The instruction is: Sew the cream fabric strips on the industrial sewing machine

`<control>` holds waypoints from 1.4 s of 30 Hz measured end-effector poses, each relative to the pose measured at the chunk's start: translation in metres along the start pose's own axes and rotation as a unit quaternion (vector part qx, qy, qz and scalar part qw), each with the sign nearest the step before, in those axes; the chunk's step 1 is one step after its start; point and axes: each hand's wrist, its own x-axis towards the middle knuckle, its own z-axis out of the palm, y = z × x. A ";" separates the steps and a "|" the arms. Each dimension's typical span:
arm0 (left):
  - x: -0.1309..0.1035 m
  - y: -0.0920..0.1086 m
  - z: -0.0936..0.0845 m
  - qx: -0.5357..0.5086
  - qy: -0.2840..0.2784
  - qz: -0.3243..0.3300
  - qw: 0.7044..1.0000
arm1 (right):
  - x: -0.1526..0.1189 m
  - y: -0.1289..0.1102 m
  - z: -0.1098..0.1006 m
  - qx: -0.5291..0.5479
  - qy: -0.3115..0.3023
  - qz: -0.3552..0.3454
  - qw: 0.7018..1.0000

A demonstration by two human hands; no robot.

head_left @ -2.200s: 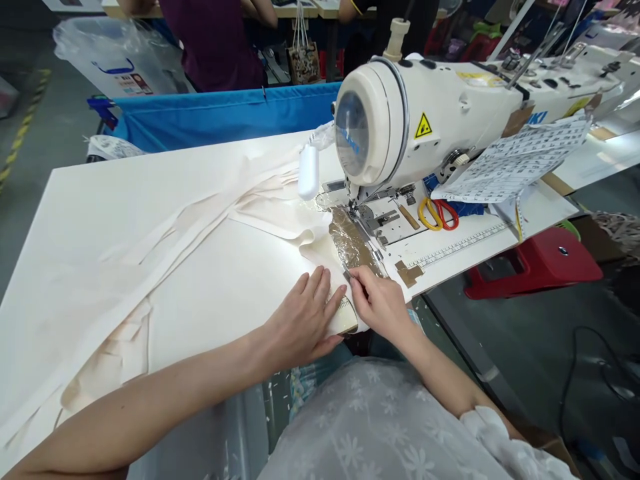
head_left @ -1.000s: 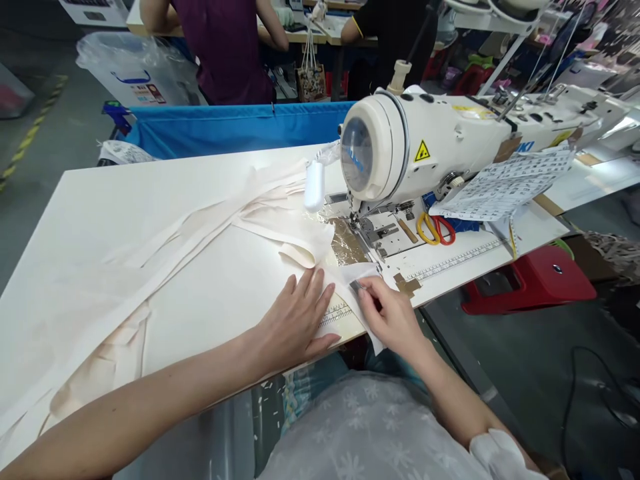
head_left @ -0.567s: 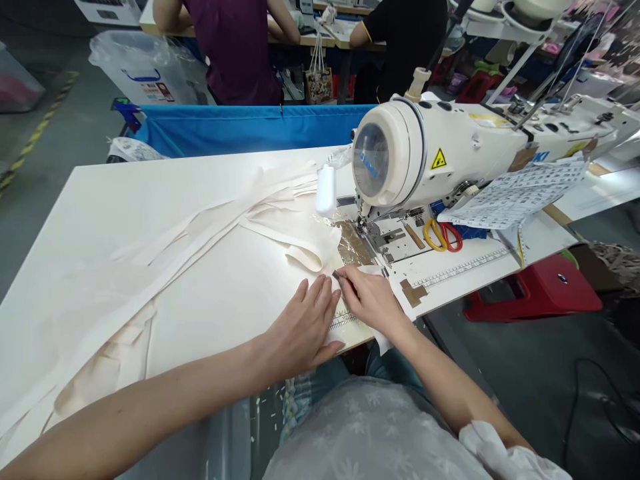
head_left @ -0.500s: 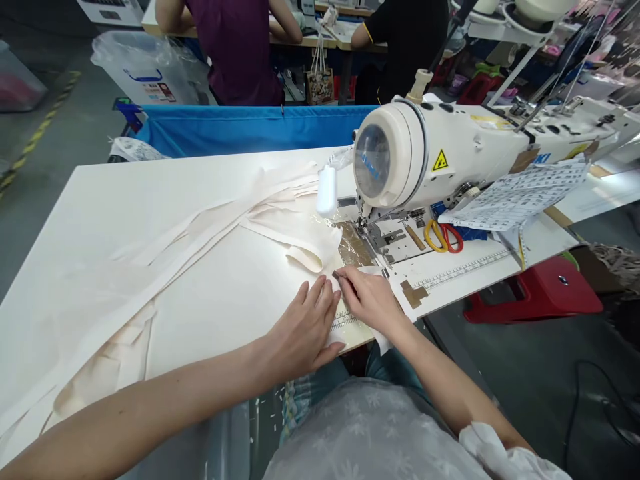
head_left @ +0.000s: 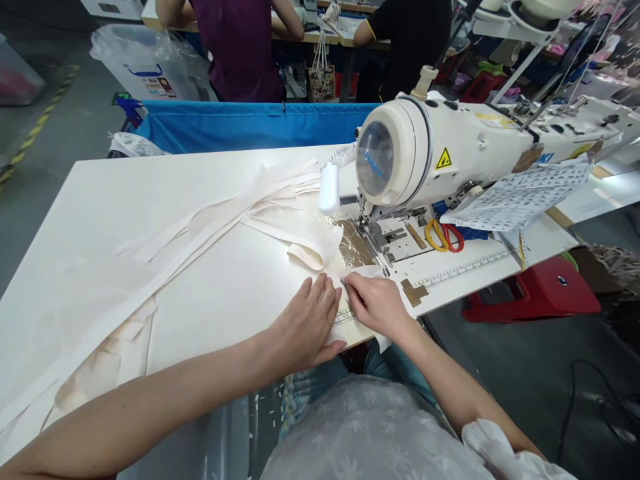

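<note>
My left hand [head_left: 307, 325] lies flat near the front edge of the white table, its fingers stretched over pale fabric. Just right of it, my right hand [head_left: 377, 303] is closed in a pinch on a small dark item [head_left: 343, 281], too small to make out, above the cloth. Long cream fabric strips [head_left: 200, 233] run from the left side of the table to the sewing machine [head_left: 400, 150]. One strip curls in a loop [head_left: 306, 255] beyond my left fingertips. A printed ruler scale [head_left: 345, 319] shows between my hands.
Yellow scissors [head_left: 436, 235] and red-handled scissors [head_left: 454, 238] lie right of the needle area, near a patterned sheet [head_left: 520, 197]. A blue cloth trough [head_left: 240, 127] borders the table's far edge. Two people sit beyond it. A red stool [head_left: 555, 287] stands at right.
My right hand has shifted slightly to the right, with the small dark item still at its fingertips. My left hand has stayed nearly in place.
</note>
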 end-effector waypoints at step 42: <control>-0.002 0.012 0.008 -0.024 0.059 0.062 0.996 | -0.031 0.001 0.005 0.099 0.055 0.083 0.990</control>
